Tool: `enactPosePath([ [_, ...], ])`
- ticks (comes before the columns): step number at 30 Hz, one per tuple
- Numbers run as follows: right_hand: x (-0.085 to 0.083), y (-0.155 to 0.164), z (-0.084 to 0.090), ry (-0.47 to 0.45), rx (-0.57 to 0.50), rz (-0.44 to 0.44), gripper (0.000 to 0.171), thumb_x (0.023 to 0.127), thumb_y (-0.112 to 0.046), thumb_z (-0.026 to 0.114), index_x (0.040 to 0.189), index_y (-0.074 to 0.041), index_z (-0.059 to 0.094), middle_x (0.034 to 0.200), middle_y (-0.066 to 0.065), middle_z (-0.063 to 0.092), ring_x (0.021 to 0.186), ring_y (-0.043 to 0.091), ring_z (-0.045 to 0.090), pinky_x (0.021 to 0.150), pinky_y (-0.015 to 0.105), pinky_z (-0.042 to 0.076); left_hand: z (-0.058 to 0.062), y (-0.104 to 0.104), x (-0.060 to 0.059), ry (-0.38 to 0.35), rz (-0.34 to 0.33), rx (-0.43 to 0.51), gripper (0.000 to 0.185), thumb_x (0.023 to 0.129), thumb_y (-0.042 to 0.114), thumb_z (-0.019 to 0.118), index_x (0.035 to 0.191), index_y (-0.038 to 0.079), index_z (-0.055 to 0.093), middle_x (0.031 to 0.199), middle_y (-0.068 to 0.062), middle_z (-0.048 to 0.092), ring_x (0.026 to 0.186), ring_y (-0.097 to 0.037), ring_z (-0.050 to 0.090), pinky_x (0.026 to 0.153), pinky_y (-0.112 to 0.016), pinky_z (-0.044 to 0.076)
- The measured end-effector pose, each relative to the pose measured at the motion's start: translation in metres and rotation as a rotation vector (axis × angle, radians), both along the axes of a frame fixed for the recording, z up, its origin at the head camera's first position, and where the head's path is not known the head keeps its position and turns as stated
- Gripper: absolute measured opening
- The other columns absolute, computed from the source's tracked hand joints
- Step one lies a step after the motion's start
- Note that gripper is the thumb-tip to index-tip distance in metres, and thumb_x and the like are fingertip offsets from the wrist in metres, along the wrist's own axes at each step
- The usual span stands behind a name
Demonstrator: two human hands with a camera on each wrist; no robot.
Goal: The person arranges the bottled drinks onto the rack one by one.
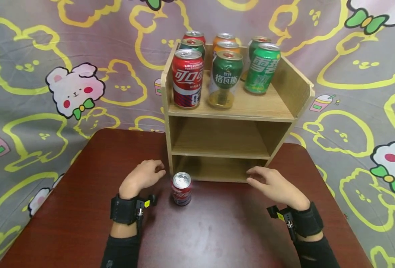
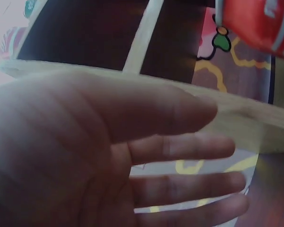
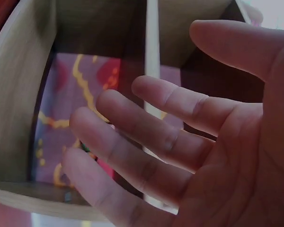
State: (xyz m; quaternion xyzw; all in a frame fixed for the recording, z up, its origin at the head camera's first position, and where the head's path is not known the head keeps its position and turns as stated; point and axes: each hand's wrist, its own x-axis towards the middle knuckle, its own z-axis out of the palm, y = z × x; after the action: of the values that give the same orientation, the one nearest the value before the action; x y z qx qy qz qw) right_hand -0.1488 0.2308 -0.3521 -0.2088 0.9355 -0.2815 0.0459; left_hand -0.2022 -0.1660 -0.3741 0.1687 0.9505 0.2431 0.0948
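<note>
A small red cola can (image 1: 182,188) stands upright on the dark red table (image 1: 83,219), just in front of the wooden shelf unit (image 1: 298,95). My left hand (image 1: 145,175) hovers to the can's left, fingers relaxed and straight in the left wrist view (image 2: 180,146), holding nothing; the red can (image 2: 262,23) shows at that view's top right. My right hand (image 1: 271,182) rests open near the shelf's lower right corner, its fingers (image 3: 146,127) spread before the shelf's openings. On the shelf's top stand several cans, among them a tall red one (image 1: 187,78) and a green one (image 1: 262,68).
The shelf's middle (image 1: 217,139) and bottom (image 1: 214,169) compartments hold nothing visible. A cartoon-print cloth (image 1: 50,74) hangs behind the table and drapes at its sides. Both wrists wear black straps with cameras.
</note>
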Motion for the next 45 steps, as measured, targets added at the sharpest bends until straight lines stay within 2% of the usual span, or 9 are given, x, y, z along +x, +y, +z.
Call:
enactPosePath([
  [4, 0.000, 0.003, -0.016, -0.024, -0.056, -0.043, 0.036, 0.096, -0.032, 0.055, 0.121, -0.006, 0.059, 0.114, 0.008, 0.062, 0.102, 0.024, 0.061, 0.081, 0.044, 0.050, 0.000, 0.001, 0.006, -0.020, -0.092, 0.064, 0.031, 0.089, 0.016, 0.062, 0.117, 0.001, 0.061, 0.107, -0.013, 0.063, 0.099, -0.027, 0.059, 0.082, -0.043, 0.047],
  [9, 0.000, 0.005, -0.027, -0.029, -0.097, -0.070, 0.036, 0.097, -0.033, 0.054, 0.121, -0.008, 0.059, 0.114, 0.006, 0.062, 0.101, 0.023, 0.061, 0.082, 0.043, 0.049, -0.004, 0.013, 0.022, -0.045, -0.140, 0.117, 0.060, 0.085, 0.030, 0.070, 0.135, 0.006, 0.048, 0.125, -0.012, 0.053, 0.111, -0.027, 0.054, 0.089, -0.043, 0.045],
  [12, 0.000, 0.006, -0.028, -0.023, -0.117, -0.080, 0.036, 0.097, -0.034, 0.053, 0.121, -0.008, 0.059, 0.113, 0.004, 0.063, 0.100, 0.022, 0.061, 0.081, 0.043, 0.049, -0.013, 0.026, 0.034, -0.015, -0.144, 0.131, 0.072, 0.081, 0.038, 0.074, 0.140, 0.011, 0.043, 0.124, -0.007, 0.051, 0.109, -0.022, 0.053, 0.088, -0.039, 0.045],
  [16, -0.003, 0.006, -0.028, -0.037, -0.134, -0.080, 0.035, 0.097, -0.034, 0.053, 0.121, -0.008, 0.059, 0.112, 0.004, 0.063, 0.101, 0.023, 0.061, 0.082, 0.043, 0.049, -0.033, 0.042, 0.043, 0.077, -0.133, 0.188, 0.079, 0.075, 0.039, 0.078, 0.140, 0.012, 0.043, 0.121, -0.005, 0.051, 0.104, -0.019, 0.051, 0.083, -0.035, 0.046],
  [24, -0.009, 0.004, -0.031, -0.049, -0.141, -0.077, 0.037, 0.097, -0.037, 0.053, 0.121, -0.010, 0.059, 0.113, 0.004, 0.062, 0.103, 0.023, 0.060, 0.083, 0.044, 0.048, -0.075, 0.058, 0.040, 0.296, 0.011, 0.349, 0.080, 0.064, 0.038, 0.087, 0.130, 0.011, 0.053, 0.113, -0.003, 0.055, 0.095, -0.017, 0.059, 0.075, -0.035, 0.051],
  [28, -0.011, 0.004, -0.033, -0.070, -0.148, -0.072, 0.038, 0.097, -0.038, 0.053, 0.121, -0.010, 0.059, 0.113, 0.004, 0.063, 0.104, 0.024, 0.060, 0.084, 0.045, 0.048, -0.084, 0.065, 0.037, 0.409, 0.049, 0.425, 0.073, 0.059, 0.038, 0.089, 0.120, 0.012, 0.059, 0.107, 0.000, 0.058, 0.091, -0.014, 0.060, 0.071, -0.034, 0.052],
  [32, -0.012, 0.004, -0.033, -0.073, -0.151, -0.068, 0.039, 0.096, -0.038, 0.053, 0.122, -0.010, 0.058, 0.112, 0.003, 0.063, 0.103, 0.023, 0.060, 0.084, 0.044, 0.049, -0.088, 0.068, 0.035, 0.481, 0.057, 0.480, 0.068, 0.057, 0.034, 0.090, 0.114, 0.013, 0.062, 0.103, 0.002, 0.059, 0.087, -0.012, 0.059, 0.069, -0.031, 0.051],
  [39, -0.016, 0.003, -0.034, -0.068, -0.153, -0.053, 0.037, 0.097, -0.037, 0.053, 0.121, -0.009, 0.058, 0.111, 0.004, 0.063, 0.097, 0.021, 0.061, 0.078, 0.039, 0.049, -0.089, 0.068, 0.029, 0.519, 0.031, 0.489, 0.058, 0.061, 0.025, 0.087, 0.112, 0.008, 0.063, 0.101, 0.000, 0.060, 0.088, -0.014, 0.060, 0.070, -0.031, 0.052],
  [45, -0.017, 0.004, -0.036, -0.080, -0.154, -0.059, 0.038, 0.097, -0.038, 0.052, 0.121, -0.010, 0.059, 0.112, 0.005, 0.063, 0.096, 0.020, 0.062, 0.077, 0.038, 0.050, -0.084, 0.068, 0.026, 0.461, -0.011, 0.513, 0.051, 0.063, 0.021, 0.085, 0.108, 0.012, 0.063, 0.100, 0.003, 0.060, 0.085, -0.011, 0.060, 0.070, -0.028, 0.052],
])
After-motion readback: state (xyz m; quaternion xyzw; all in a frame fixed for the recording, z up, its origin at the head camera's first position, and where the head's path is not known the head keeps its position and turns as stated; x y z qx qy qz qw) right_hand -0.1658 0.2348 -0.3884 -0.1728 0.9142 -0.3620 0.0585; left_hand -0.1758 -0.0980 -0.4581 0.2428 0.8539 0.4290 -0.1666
